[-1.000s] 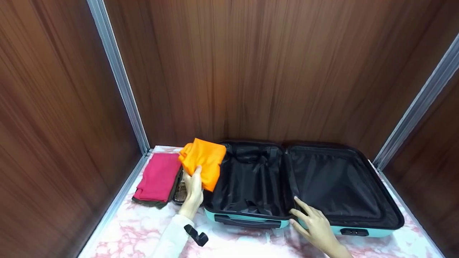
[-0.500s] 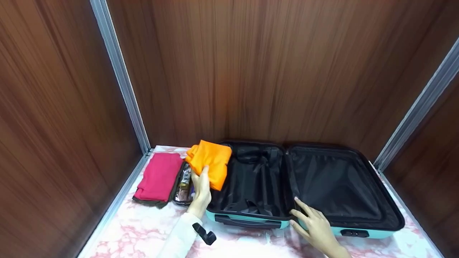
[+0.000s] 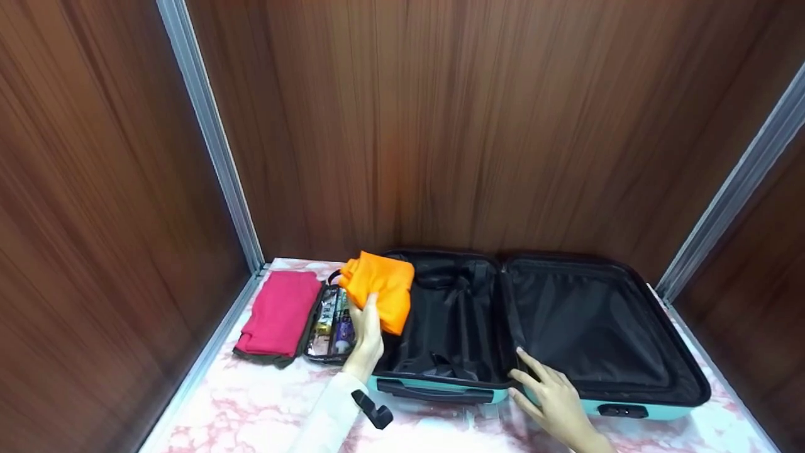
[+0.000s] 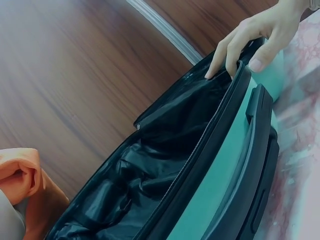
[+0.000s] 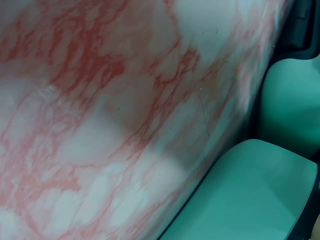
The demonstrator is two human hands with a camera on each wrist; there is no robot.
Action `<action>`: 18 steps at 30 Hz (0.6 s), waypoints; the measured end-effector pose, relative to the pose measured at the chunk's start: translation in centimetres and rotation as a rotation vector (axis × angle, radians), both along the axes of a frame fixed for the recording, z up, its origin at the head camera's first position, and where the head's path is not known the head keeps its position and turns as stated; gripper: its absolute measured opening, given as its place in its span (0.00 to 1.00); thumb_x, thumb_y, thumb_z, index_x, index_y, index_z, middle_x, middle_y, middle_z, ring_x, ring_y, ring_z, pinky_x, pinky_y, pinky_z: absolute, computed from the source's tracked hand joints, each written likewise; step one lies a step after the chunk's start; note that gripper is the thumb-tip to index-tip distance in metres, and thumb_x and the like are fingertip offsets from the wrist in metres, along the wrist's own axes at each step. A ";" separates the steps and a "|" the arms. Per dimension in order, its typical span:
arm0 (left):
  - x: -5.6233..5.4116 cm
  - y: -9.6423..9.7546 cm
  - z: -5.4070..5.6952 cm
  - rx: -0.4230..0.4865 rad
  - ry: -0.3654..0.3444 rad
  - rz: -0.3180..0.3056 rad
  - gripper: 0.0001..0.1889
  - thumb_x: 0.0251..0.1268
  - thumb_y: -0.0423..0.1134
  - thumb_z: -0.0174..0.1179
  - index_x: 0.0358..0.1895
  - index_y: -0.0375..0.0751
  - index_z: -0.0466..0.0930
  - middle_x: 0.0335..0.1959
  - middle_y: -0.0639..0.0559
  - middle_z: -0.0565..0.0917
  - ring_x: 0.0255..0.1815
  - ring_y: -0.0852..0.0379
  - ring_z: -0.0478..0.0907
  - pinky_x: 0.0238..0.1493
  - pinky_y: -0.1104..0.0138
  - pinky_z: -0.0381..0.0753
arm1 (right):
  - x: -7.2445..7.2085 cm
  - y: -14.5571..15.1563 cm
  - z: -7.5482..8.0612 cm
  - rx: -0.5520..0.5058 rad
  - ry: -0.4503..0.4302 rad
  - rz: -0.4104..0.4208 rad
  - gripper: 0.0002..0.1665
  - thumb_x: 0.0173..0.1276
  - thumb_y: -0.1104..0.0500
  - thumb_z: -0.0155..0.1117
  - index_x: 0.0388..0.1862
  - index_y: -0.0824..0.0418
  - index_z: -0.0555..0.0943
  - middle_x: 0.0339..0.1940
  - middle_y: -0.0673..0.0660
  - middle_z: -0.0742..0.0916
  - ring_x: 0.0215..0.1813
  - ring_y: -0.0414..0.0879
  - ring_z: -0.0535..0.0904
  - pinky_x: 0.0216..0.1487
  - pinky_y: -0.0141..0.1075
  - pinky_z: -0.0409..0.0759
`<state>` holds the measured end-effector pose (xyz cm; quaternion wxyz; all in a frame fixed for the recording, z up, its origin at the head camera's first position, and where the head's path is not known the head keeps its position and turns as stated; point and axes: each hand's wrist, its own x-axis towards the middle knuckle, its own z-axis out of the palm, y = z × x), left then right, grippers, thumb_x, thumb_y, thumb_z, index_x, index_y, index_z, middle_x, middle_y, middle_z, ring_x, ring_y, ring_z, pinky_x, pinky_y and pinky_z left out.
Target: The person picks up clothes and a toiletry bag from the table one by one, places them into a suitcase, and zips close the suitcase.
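My left hand [image 3: 368, 330] grips a folded orange cloth garment [image 3: 387, 286] over the left edge of an open suitcase [image 3: 434, 379]. Part of the orange cloth shows at the lower left of the left wrist view; the fingers under it are hidden. The suitcase has mint-green shells and black lining, and lies spread in two halves. My right hand [image 3: 550, 399], fingers spread and slightly bent, rests on the front rim where the halves meet. From the left wrist, the right hand's fingers [image 4: 232, 52] reach over the rim, thumb on the near side.
Left of the suitcase lies a clear-topped black pouch [image 3: 327, 330] with bottles or tubes inside. Beyond it a folded pink garment [image 3: 280, 311] sits on a dark one. Wood-grain panels [image 3: 434, 126] enclose the pink-marbled table [image 3: 233, 409].
My left hand has carried the orange garment rightward towards the suitcase's left half, uncovering more of the pouch. The right hand has stayed in place on the rim.
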<state>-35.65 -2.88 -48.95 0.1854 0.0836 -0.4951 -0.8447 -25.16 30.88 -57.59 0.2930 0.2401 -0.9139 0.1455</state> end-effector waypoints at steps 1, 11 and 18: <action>-0.1 0.2 -0.1 0.004 0.002 -0.001 0.35 0.70 0.31 0.50 0.78 0.37 0.47 0.70 0.34 0.62 0.66 0.39 0.64 0.69 0.53 0.61 | 0.0 0.0 0.0 -0.001 0.000 -0.001 0.19 0.62 0.50 0.73 0.52 0.52 0.86 0.68 0.59 0.76 0.53 0.63 0.81 0.48 0.61 0.77; -0.5 2.3 -0.6 -0.011 0.023 -0.018 0.36 0.71 0.29 0.49 0.79 0.37 0.45 0.73 0.35 0.59 0.70 0.40 0.61 0.71 0.54 0.57 | 0.0 0.0 0.1 -0.007 -0.004 0.000 0.19 0.63 0.50 0.72 0.52 0.52 0.86 0.68 0.60 0.77 0.54 0.64 0.81 0.49 0.62 0.76; -0.2 3.8 -0.7 0.001 0.049 -0.045 0.37 0.71 0.28 0.49 0.79 0.36 0.42 0.74 0.34 0.58 0.70 0.39 0.61 0.71 0.52 0.58 | 0.1 -0.1 0.2 -0.006 -0.007 -0.005 0.19 0.63 0.49 0.72 0.52 0.52 0.86 0.68 0.58 0.77 0.53 0.62 0.81 0.50 0.61 0.76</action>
